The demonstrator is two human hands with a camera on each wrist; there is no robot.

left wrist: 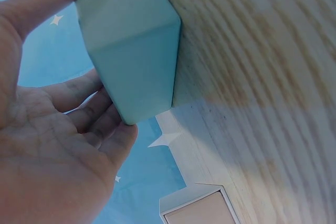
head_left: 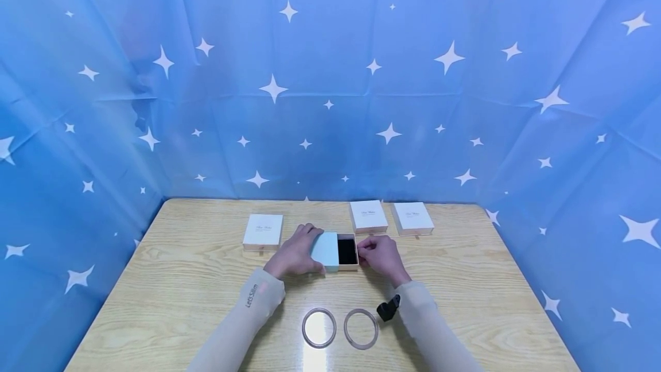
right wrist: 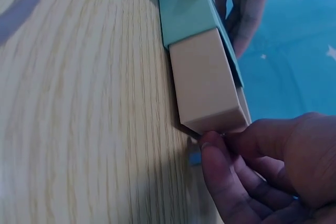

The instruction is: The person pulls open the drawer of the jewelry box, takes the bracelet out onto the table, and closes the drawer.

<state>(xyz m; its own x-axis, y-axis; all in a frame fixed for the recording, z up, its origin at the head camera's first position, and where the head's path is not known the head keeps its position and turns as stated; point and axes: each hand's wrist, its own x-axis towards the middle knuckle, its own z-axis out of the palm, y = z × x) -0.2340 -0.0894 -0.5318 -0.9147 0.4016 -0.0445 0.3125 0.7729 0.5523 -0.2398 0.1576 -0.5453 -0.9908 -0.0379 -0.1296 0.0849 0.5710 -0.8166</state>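
A mint-green drawer box (head_left: 325, 250) lies on the table with its beige inner drawer (right wrist: 205, 77) partly out to the right, showing a black lining (head_left: 348, 251). My left hand (head_left: 298, 253) grips the green sleeve from its left end, thumb on the near side and fingers on the far side. At the drawer's right end, my right hand (head_left: 383, 257) pinches at the front with thumb and forefinger; whatever small tab lies between them is hidden. Nearer the front lie two bangles (head_left: 319, 328), (head_left: 361, 329) side by side, apart from both hands.
Behind my left hand stands a white box (head_left: 263, 230). Two more white boxes (head_left: 369, 216), (head_left: 413, 218) stand at the back right. The wooden table (head_left: 170, 280) meets a blue star-patterned curtain (head_left: 330, 73) at its back and sides. A black wrist device (head_left: 388, 307) sits by my right cuff.
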